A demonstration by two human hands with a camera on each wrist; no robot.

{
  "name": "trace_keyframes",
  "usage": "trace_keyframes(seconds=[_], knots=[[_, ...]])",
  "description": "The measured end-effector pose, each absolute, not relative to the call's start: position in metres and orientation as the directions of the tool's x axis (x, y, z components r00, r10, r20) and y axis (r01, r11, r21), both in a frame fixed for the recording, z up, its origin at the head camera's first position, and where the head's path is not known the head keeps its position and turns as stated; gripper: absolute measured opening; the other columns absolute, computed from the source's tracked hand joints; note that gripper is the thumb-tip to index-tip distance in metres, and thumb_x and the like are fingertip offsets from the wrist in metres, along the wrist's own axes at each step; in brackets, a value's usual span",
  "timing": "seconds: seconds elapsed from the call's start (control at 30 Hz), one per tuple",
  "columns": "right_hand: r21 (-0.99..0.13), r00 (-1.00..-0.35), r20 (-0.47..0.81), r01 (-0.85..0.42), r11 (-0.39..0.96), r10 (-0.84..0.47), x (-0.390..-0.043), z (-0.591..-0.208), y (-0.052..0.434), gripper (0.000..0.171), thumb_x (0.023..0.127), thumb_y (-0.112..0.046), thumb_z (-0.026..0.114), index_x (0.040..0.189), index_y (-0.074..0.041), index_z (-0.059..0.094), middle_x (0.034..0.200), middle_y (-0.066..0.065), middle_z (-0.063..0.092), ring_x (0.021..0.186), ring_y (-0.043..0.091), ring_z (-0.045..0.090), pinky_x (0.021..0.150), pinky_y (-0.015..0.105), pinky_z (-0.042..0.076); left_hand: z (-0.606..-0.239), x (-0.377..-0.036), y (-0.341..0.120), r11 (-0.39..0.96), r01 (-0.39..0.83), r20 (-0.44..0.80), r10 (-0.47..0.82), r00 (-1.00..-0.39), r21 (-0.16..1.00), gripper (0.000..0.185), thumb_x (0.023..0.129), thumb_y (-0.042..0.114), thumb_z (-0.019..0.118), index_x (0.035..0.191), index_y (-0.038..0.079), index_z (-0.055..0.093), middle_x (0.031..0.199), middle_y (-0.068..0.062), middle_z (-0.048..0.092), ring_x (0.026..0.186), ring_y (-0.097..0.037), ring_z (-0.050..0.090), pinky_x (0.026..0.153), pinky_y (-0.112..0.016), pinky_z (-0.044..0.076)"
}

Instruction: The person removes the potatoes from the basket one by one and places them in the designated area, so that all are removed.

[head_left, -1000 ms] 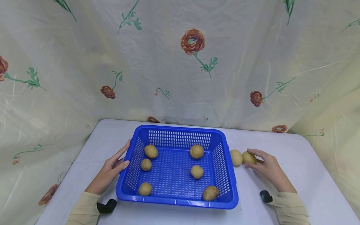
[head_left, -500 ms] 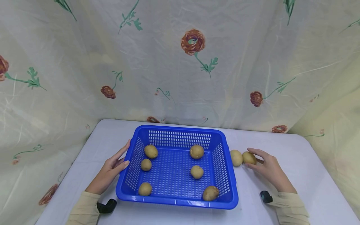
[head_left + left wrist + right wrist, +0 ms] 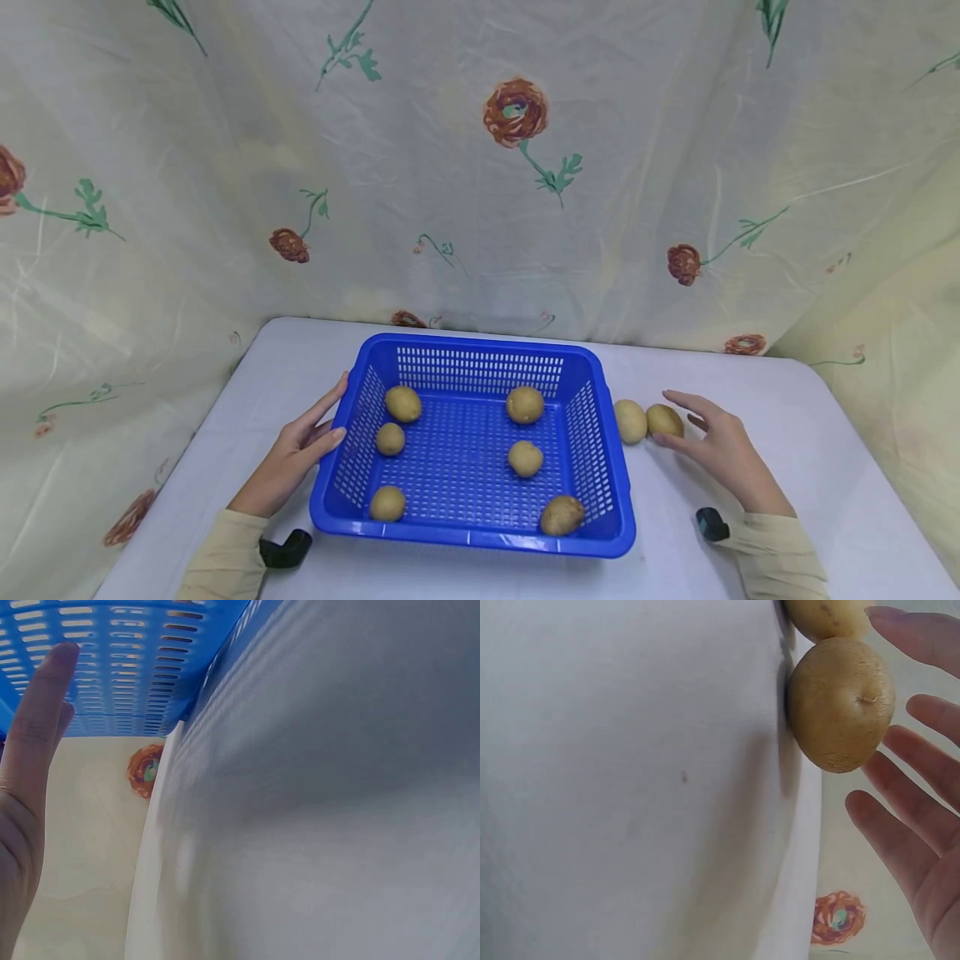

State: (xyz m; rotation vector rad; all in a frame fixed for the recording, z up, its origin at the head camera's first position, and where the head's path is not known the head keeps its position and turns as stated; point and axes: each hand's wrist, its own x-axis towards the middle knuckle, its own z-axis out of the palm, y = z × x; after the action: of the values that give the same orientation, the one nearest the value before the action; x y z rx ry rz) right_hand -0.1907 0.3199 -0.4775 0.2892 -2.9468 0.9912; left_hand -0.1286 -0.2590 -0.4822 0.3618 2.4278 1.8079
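A blue plastic basket (image 3: 468,543) with slotted walls stands on the table and holds several potatoes, among them one potato (image 3: 562,515) at its near right corner. My left hand (image 3: 288,458) rests against its left side, thumb by the rim; in the left wrist view a straight finger (image 3: 41,712) touches the slotted wall. To the right of the basket, a pale potato (image 3: 630,422) and a browner potato (image 3: 664,422) lie side by side on the table. My right hand (image 3: 716,442) is spread just right of the browner potato, its fingers loosely around it without gripping.
A white cloth covers the table (image 3: 795,417). Behind it and at both sides hangs a flower-printed curtain (image 3: 600,167). Each wrist wears a black device, such as the right wrist device (image 3: 711,525).
The fingers of my right hand have spread and drawn back a little from the browner potato. My left hand, the basket and the potatoes have stayed in place.
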Motion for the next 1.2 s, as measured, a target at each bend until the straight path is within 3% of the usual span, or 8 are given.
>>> trace_keyframes(seconds=[0.1, 0.37, 0.47, 0.57, 0.7, 1.2], knots=[[-0.591, -0.98, 0.103, -0.2, 0.782, -0.172, -0.189, -0.476, 0.32, 0.072, 0.087, -0.028, 0.085, 0.146, 0.0, 0.054, 0.149, 0.029, 0.054, 0.139, 0.052, 0.048, 0.106, 0.062, 0.048, -0.482, -0.129, -0.259, 0.267, 0.134, 0.067, 0.245, -0.967, 0.954, 0.065, 0.11, 0.024, 0.051, 0.166, 0.027, 0.02, 0.176, -0.001, 0.011, 0.15, -0.043, 0.039, 0.116, -0.051, 0.038], [-0.577, -0.969, 0.151, -0.246, 0.779, -0.194, -0.187, -0.468, 0.315, 0.07, 0.085, -0.022, 0.086, 0.144, 0.0, 0.056, 0.147, 0.029, 0.056, 0.137, 0.051, 0.05, 0.105, 0.061, 0.048, -0.485, -0.13, -0.258, 0.26, 0.139, 0.074, 0.246, -0.966, 0.956, 0.065, 0.109, 0.023, 0.051, 0.166, 0.026, 0.02, 0.176, -0.001, 0.011, 0.15, -0.044, 0.038, 0.115, -0.054, 0.038], [-0.567, -0.969, 0.151, -0.247, 0.786, -0.196, -0.187, -0.463, 0.313, 0.071, 0.085, -0.023, 0.086, 0.145, -0.001, 0.055, 0.148, 0.029, 0.055, 0.137, 0.052, 0.05, 0.106, 0.062, 0.048, -0.485, -0.13, -0.258, 0.259, 0.139, 0.074, 0.245, -0.967, 0.956, 0.065, 0.109, 0.023, 0.051, 0.166, 0.027, 0.02, 0.176, -0.001, 0.011, 0.149, -0.043, 0.039, 0.115, -0.047, 0.043], [-0.563, -0.97, 0.142, -0.242, 0.79, -0.197, -0.186, -0.458, 0.31, 0.073, 0.085, -0.023, 0.086, 0.147, -0.002, 0.054, 0.15, 0.028, 0.054, 0.139, 0.051, 0.049, 0.106, 0.064, 0.047, -0.485, -0.129, -0.258, 0.251, 0.138, 0.075, 0.247, -0.966, 0.958, 0.065, 0.11, 0.023, 0.051, 0.166, 0.026, 0.02, 0.176, -0.001, 0.011, 0.149, -0.043, 0.04, 0.113, -0.031, 0.047], [-0.555, -0.968, 0.14, -0.249, 0.793, -0.206, -0.184, -0.451, 0.306, 0.073, 0.086, -0.022, 0.086, 0.148, -0.003, 0.053, 0.152, 0.027, 0.053, 0.14, 0.052, 0.048, 0.107, 0.067, 0.047, -0.485, -0.129, -0.259, 0.237, 0.137, 0.076, 0.251, -0.965, 0.962, 0.065, 0.11, 0.022, 0.051, 0.166, 0.027, 0.02, 0.176, -0.001, 0.011, 0.149, -0.043, 0.039, 0.109, -0.016, 0.044], [-0.533, -0.91, 0.266, -0.413, 0.739, -0.318, -0.179, -0.417, 0.272, 0.068, 0.084, -0.016, 0.087, 0.145, -0.005, 0.059, 0.147, 0.021, 0.059, 0.132, 0.046, 0.058, 0.103, 0.058, 0.05, -0.484, -0.13, -0.26, 0.234, 0.142, 0.079, 0.258, -0.963, 0.962, 0.064, 0.11, 0.023, 0.051, 0.166, 0.027, 0.02, 0.176, -0.001, 0.011, 0.15, -0.044, 0.037, 0.108, -0.012, 0.04]])
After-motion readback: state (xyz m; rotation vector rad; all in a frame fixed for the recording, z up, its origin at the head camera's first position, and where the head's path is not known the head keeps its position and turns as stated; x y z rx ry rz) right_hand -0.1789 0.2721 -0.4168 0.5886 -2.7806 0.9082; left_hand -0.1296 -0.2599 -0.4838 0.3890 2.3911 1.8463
